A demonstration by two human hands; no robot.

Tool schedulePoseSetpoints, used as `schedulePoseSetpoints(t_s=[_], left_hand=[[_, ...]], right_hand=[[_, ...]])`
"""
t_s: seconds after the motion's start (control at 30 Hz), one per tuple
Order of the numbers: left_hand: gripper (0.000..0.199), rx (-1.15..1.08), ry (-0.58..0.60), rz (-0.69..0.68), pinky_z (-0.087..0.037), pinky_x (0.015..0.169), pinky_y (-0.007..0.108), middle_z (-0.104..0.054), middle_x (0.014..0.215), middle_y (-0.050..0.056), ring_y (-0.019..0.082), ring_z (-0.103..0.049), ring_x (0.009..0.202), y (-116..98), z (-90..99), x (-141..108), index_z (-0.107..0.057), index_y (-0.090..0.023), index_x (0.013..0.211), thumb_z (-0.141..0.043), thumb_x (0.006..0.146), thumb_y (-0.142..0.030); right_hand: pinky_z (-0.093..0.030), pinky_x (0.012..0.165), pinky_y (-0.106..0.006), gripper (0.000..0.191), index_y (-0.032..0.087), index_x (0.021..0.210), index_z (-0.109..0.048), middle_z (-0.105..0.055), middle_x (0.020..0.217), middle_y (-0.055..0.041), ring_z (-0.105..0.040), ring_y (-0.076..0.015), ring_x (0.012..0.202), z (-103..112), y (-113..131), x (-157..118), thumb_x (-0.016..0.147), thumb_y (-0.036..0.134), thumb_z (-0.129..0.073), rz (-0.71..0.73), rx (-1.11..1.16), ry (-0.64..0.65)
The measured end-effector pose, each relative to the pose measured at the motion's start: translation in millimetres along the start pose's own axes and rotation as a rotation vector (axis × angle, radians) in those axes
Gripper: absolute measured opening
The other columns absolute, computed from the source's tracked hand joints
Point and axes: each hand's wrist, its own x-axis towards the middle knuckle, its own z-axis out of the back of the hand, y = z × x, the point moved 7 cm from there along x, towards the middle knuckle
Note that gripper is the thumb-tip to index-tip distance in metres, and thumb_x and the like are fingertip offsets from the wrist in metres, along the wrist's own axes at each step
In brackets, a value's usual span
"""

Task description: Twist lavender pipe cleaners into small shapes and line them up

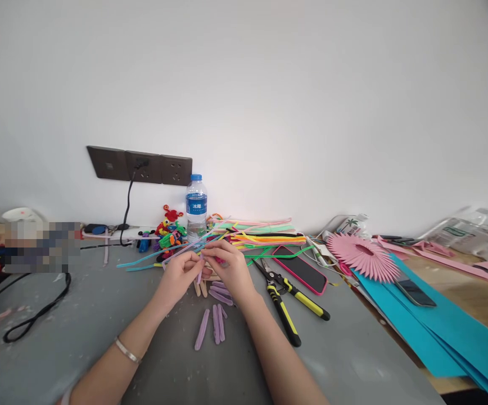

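My left hand [180, 277] and my right hand [228, 266] meet above the grey table, their fingertips pinched together on a thin purple pipe cleaner [199, 277]. Its strands run up between the fingers; the exact grip is partly hidden. Below the hands lie several folded purple pipe cleaners [216, 324], with a few more [221, 293] beside my right wrist. Light wooden clothespin-like pieces [200, 288] show just under the fingers. Behind the hands is a pile of colourful pipe cleaners [265, 236].
A water bottle [196, 206] stands by the wall near colourful figures [168, 229]. Yellow-black pliers [284, 281] and a phone [301, 270] lie to the right. Farther right are a pink paper fan [364, 257] and blue sheets [429, 326]. A black cable [37, 320] loops at left.
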Motion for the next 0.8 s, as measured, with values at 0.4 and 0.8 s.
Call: schedulePoseSetpoints(t_s=[0.4,0.8], left_hand=[[0.021,0.197,-0.042,-0.103,-0.052,0.065,0.029,-0.075,0.071,0.005,0.025,-0.072,0.072,-11,1.6,-5,-0.062,-0.021,0.071,-0.068,0.077,-0.041],[0.02,0.254,-0.085,-0.138,-0.053,0.066,0.028,-0.075,0.075,0.003,0.023,-0.072,0.073,-14,6.8,-4,-0.051,-0.023,0.08,-0.068,0.078,-0.035]], right_hand=[[-0.046,0.08,-0.031,0.01,0.019,0.09,-0.067,-0.069,0.088,-0.0046,-0.061,-0.0184,0.087,2,-6,1,0.086,0.025,-0.06,-0.154,0.157,0.166],[-0.042,0.077,-0.026,0.017,0.018,0.085,-0.056,-0.058,0.082,-0.0016,-0.054,-0.0153,0.08,2,-3,1,0.092,0.033,-0.051,-0.221,0.293,0.228]])
